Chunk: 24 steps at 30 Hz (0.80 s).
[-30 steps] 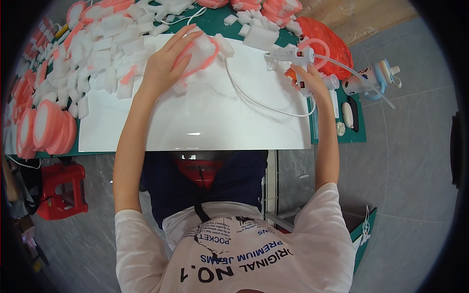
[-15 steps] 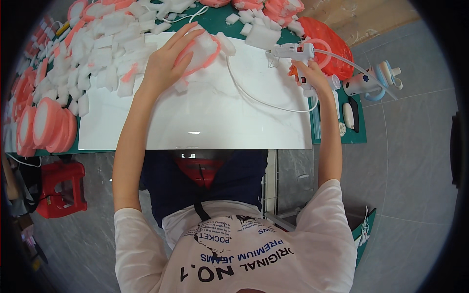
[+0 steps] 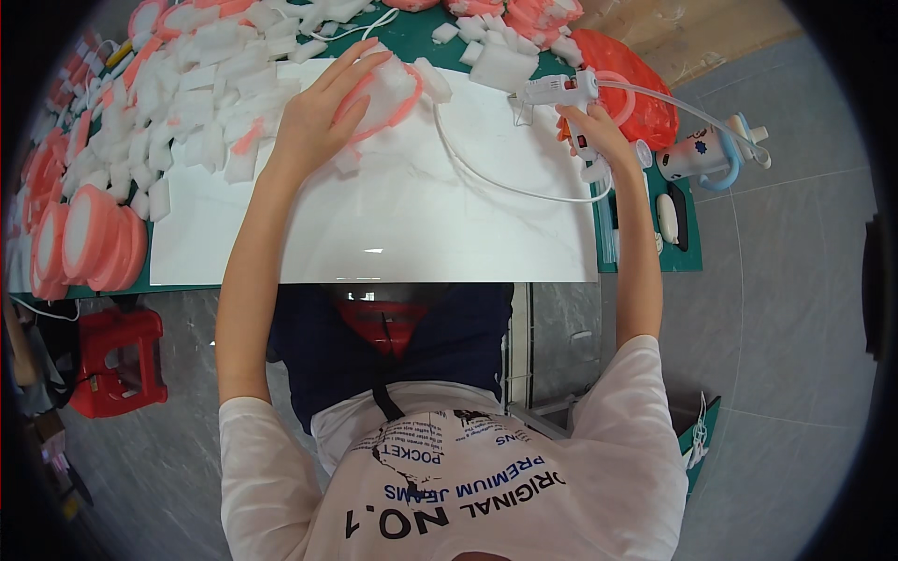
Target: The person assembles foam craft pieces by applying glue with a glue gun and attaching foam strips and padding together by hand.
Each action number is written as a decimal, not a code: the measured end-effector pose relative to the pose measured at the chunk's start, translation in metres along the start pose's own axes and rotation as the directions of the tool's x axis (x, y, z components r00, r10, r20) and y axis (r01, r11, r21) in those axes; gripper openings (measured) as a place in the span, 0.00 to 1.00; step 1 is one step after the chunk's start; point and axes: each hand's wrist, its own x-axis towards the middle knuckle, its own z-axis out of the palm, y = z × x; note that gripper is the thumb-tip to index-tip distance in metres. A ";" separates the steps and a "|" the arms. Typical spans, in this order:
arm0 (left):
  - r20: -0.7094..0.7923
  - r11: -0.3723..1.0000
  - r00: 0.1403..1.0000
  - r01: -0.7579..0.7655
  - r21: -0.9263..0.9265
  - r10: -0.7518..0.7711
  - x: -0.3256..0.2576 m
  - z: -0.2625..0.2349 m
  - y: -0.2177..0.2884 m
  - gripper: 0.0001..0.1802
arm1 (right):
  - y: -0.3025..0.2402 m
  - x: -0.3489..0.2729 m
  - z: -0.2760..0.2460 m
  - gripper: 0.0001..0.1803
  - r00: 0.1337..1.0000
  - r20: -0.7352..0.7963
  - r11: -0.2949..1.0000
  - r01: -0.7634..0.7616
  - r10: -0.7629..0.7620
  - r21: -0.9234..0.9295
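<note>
My right hand [image 3: 601, 134] is wrapped round the handle of a white hot glue gun [image 3: 566, 91] with an orange trigger, at the right end of the white board [image 3: 440, 238]. The gun's nozzle points left, and a wire stand sticks out below it. My left hand [image 3: 323, 112] lies with fingers stretched and thumb spread along the left side of a white foam piece with a pink rim [image 3: 398, 93]. That piece rests near the board's far edge; my fingers hide part of its rim. A small white foam block [image 3: 432, 82] touches its right side.
Loose white foam pieces [image 3: 196, 103] heap up at the left. Pink-rimmed rounds [image 3: 94, 238] stack at the near left corner. A red plastic bag [image 3: 627, 89] lies behind the gun, with a bottle [image 3: 697, 154] beyond. The gun's white cord [image 3: 496, 182] loops across the board.
The glue gun and my right hand have shifted slightly up and away from me. My left hand and the pink-rimmed piece stay nearly still.
</note>
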 end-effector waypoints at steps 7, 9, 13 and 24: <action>-0.017 1.000 1.000 -0.007 -0.011 0.007 0.000 -0.001 -0.001 0.25 | -0.008 -0.009 0.002 0.18 1.000 -0.023 1.000 0.005 -0.006 -0.027; 0.001 1.000 1.000 0.013 -0.013 -0.013 0.000 -0.001 0.000 0.25 | -0.008 -0.010 0.002 0.19 0.999 -0.043 0.999 0.006 -0.007 -0.033; -0.007 1.000 1.000 0.003 -0.008 -0.003 0.000 -0.001 -0.001 0.25 | -0.010 -0.008 -0.003 0.19 1.000 0.003 0.997 -0.003 0.003 -0.082; -0.086 0.997 0.994 -0.065 0.036 0.068 0.000 0.003 -0.006 0.25 | -0.021 -0.016 -0.007 0.20 0.997 0.069 0.990 -0.019 0.029 -0.137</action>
